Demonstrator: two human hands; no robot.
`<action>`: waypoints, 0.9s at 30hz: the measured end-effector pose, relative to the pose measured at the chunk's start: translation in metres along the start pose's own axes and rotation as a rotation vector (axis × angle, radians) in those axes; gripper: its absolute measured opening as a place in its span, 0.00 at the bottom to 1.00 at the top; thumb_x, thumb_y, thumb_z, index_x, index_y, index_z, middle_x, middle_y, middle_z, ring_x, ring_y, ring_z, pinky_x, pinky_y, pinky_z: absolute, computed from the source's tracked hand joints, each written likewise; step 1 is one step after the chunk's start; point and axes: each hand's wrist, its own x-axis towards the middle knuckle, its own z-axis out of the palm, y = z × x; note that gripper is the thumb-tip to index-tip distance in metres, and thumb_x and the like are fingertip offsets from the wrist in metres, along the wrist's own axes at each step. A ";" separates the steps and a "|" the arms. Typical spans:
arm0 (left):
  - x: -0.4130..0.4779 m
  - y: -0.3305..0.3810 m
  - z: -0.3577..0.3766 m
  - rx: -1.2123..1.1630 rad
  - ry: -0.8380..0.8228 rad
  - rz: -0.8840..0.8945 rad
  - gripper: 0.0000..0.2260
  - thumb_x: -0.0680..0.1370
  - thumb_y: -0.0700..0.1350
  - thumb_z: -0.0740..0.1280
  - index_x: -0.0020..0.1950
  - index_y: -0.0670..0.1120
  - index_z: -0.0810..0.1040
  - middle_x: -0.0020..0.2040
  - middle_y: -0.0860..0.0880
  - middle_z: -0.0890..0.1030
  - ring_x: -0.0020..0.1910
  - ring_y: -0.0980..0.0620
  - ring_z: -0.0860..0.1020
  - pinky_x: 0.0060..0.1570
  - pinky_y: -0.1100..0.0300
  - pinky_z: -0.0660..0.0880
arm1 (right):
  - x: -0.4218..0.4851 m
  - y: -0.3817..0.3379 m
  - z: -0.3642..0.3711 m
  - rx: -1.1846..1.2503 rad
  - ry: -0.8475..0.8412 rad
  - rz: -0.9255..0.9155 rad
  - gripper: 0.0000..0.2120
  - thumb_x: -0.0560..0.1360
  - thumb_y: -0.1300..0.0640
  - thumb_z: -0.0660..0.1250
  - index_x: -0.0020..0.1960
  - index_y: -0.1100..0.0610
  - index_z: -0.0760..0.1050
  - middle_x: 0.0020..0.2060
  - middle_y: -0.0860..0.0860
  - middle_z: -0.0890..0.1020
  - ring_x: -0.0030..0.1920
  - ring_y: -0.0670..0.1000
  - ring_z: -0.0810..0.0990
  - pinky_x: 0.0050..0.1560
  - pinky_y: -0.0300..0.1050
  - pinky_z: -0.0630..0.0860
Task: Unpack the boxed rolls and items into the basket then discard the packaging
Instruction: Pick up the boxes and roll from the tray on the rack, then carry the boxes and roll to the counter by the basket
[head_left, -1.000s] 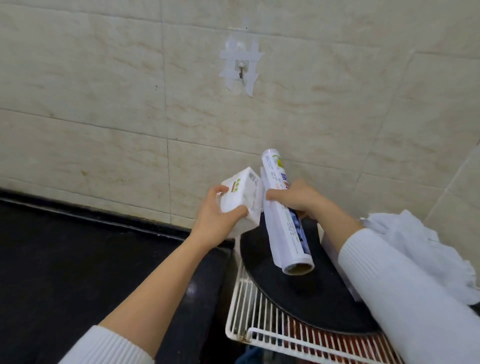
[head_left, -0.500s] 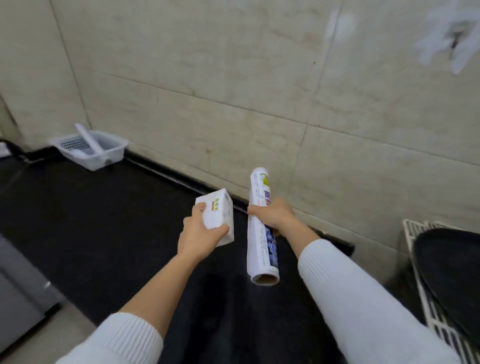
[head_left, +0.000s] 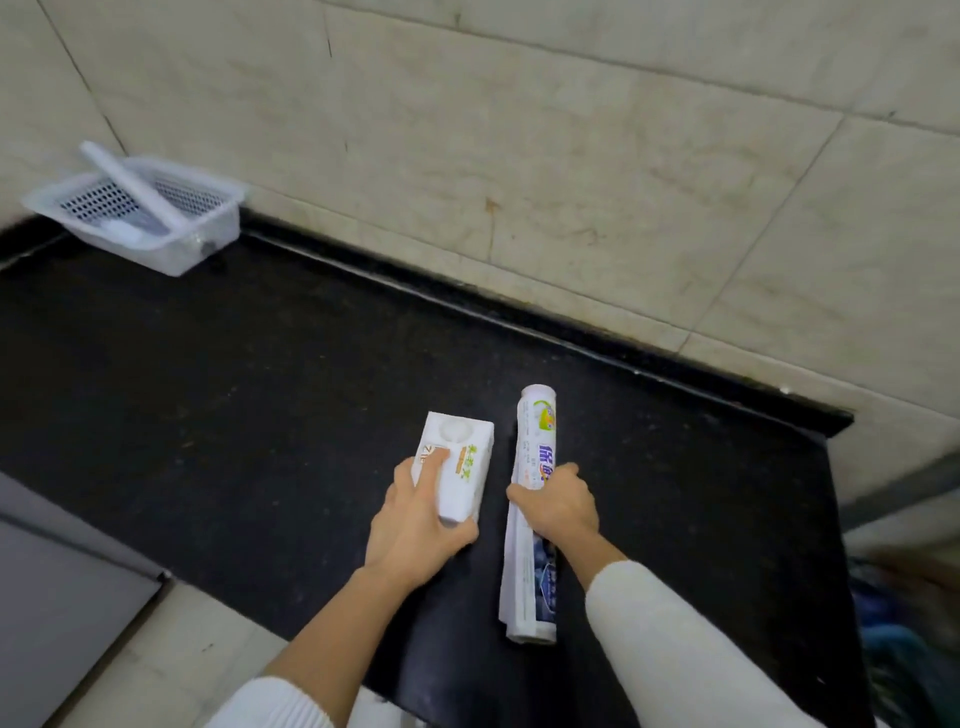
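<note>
Over black counter (head_left: 260, 389) — hands grip box (head_left: 457, 462) & roll (head_left: 535, 499).

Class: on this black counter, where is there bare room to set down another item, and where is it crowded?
Bare: the wide stretch of counter between the basket in the far left corner and the small box. Crowded: the near middle, where the left hand holds the box and the right hand the wrapped roll.

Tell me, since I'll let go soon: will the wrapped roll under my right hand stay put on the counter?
Probably not by itself. The roll is a long cylinder lying on the flat black counter, so it may roll sideways. Its loose printed wrapper looks thin and slippery, so it could slide in the right hand. It seems light.
</note>
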 end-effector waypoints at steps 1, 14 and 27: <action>0.000 -0.002 0.002 0.007 -0.008 0.009 0.40 0.63 0.62 0.67 0.71 0.62 0.53 0.72 0.54 0.57 0.64 0.47 0.69 0.53 0.50 0.74 | -0.001 0.001 0.005 -0.019 0.007 0.007 0.30 0.65 0.44 0.74 0.56 0.58 0.64 0.56 0.57 0.79 0.55 0.59 0.80 0.43 0.47 0.73; 0.006 0.005 -0.001 0.145 -0.115 0.060 0.45 0.65 0.66 0.67 0.76 0.55 0.49 0.77 0.43 0.45 0.75 0.43 0.45 0.73 0.43 0.51 | -0.015 0.005 -0.003 -0.001 0.012 -0.005 0.36 0.65 0.37 0.72 0.61 0.59 0.65 0.60 0.57 0.75 0.58 0.58 0.78 0.51 0.51 0.75; 0.031 0.240 0.028 0.118 -0.031 0.492 0.26 0.76 0.52 0.63 0.72 0.44 0.63 0.74 0.38 0.59 0.74 0.40 0.54 0.68 0.46 0.62 | -0.031 0.083 -0.242 0.006 0.457 -0.151 0.26 0.73 0.42 0.68 0.61 0.60 0.71 0.59 0.58 0.77 0.58 0.60 0.77 0.53 0.52 0.76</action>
